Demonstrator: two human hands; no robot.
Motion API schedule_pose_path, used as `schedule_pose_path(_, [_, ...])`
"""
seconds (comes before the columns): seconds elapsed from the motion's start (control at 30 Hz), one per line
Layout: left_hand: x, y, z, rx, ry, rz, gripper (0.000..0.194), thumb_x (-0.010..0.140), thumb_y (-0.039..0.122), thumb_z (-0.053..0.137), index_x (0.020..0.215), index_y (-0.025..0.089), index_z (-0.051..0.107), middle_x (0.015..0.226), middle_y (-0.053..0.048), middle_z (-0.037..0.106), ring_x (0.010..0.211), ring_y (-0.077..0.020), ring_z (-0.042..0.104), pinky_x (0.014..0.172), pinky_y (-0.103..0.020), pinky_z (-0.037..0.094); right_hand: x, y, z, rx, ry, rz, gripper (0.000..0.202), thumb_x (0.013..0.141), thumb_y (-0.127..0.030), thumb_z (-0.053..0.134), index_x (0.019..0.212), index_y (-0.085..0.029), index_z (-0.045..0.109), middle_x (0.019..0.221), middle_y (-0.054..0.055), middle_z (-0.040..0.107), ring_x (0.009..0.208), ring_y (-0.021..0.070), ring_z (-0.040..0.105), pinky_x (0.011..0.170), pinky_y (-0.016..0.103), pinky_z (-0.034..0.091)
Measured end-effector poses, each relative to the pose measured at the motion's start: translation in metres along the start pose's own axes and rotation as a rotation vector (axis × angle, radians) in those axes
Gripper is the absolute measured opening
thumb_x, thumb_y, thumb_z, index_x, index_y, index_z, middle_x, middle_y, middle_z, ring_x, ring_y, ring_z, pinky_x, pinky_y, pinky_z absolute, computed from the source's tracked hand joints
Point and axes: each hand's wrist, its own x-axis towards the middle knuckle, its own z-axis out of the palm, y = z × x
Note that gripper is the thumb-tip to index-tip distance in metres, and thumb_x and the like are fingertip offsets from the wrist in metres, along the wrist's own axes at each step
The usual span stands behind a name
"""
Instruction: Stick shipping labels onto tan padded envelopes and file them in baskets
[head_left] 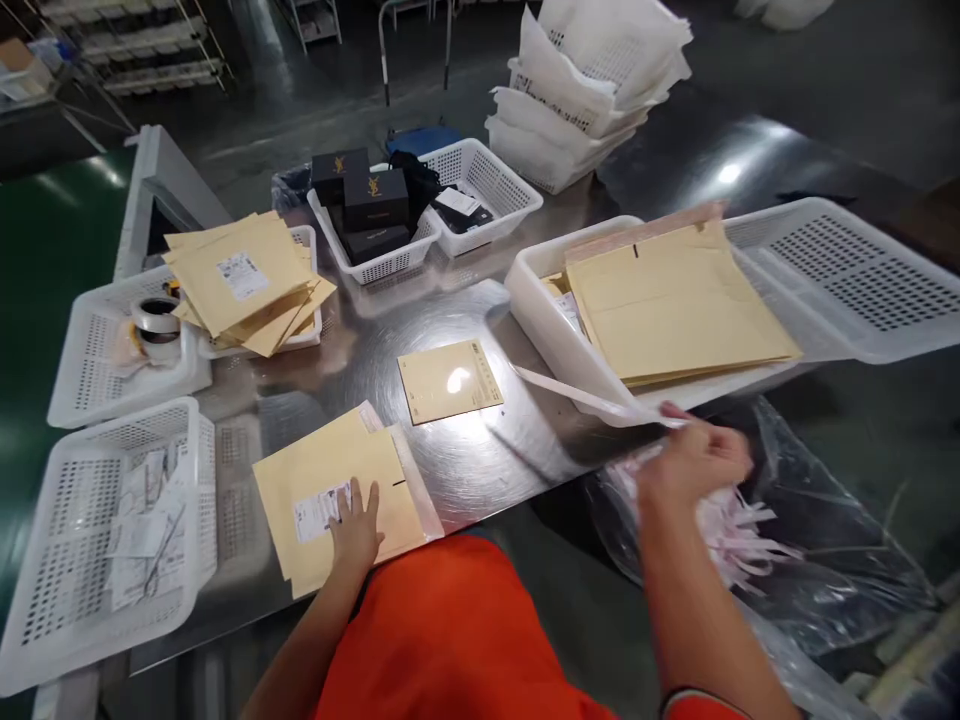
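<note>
My left hand (357, 530) lies flat with fingers spread on a yellow padded envelope (382, 470) at the table's front edge. A white printed label is stuck on that envelope, partly under my fingers, and another envelope lies beneath it. At the right, my right hand (705, 455) is closed on one end of a long pale peel-off strip (592, 398). The strip stretches leftward through the air, apart from the envelope. Under my right forearm, a clear plastic bag (817, 530) holds many similar strips. A small tan card or booklet (450, 381) rests on the metal table.
A white basket (540, 270) with large envelopes stands right. Labelled envelopes (232, 270) are piled on a basket at left, beside tape rolls (157, 325). Black boxes (375, 198) fill a basket behind. A front-left basket (202, 500) holds papers; stacked baskets (585, 100) stand at the back.
</note>
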Motion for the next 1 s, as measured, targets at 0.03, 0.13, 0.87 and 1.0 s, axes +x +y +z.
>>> schedule_pose_path(0.03, [0.001, 0.001, -0.002, 0.023, 0.017, 0.016, 0.087, 0.076, 0.024, 0.069, 0.149, 0.028, 0.022, 0.159, -0.017, 0.011, 0.141, -0.0456, 0.018, 0.100, -0.064, 0.037, 0.008, -0.015, -0.020, -0.030, 0.155, -0.109, 0.025, 0.085, -0.049, 0.039, 0.090, -0.034, 0.058, 0.106, 0.006, 0.064, 0.103, 0.0275, 0.059, 0.075, 0.046, 0.048])
schedule_pose_path(0.13, [0.004, 0.005, -0.011, 0.082, 0.056, 0.149, 0.091, 0.073, 0.022, 0.073, 0.148, 0.029, 0.022, 0.159, -0.013, 0.010, 0.143, -0.0433, 0.014, 0.105, -0.069, 0.026, 0.002, -0.027, -0.033, -0.369, 0.225, -0.423, 0.007, 0.079, -0.041, 0.058, 0.074, -0.036, 0.057, 0.081, 0.005, 0.060, 0.087, 0.0249, 0.059, 0.076, 0.042, 0.047])
schedule_pose_path(0.87, [0.015, -0.003, -0.002, 0.028, 0.099, 0.181, 0.104, 0.070, 0.031, 0.074, 0.151, 0.018, 0.010, 0.158, -0.015, 0.004, 0.146, -0.0319, 0.010, 0.112, -0.055, 0.026, -0.184, 0.128, 0.185, -1.105, -1.247, -0.343, 0.026, 0.096, -0.026, 0.038, 0.103, -0.017, 0.061, 0.097, 0.010, 0.068, 0.081, 0.0209, 0.065, 0.064, 0.027, 0.042])
schedule_pose_path(1.0, [0.018, -0.002, 0.001, 0.010, 0.075, 0.158, 0.105, 0.068, 0.033, 0.075, 0.150, 0.023, 0.012, 0.159, -0.010, 0.007, 0.146, -0.0308, 0.008, 0.112, -0.055, 0.025, -0.151, 0.128, 0.242, -1.188, -1.170, -0.404, 0.026, 0.095, -0.020, 0.036, 0.107, -0.016, 0.058, 0.100, 0.013, 0.065, 0.088, 0.0243, 0.064, 0.071, 0.033, 0.046])
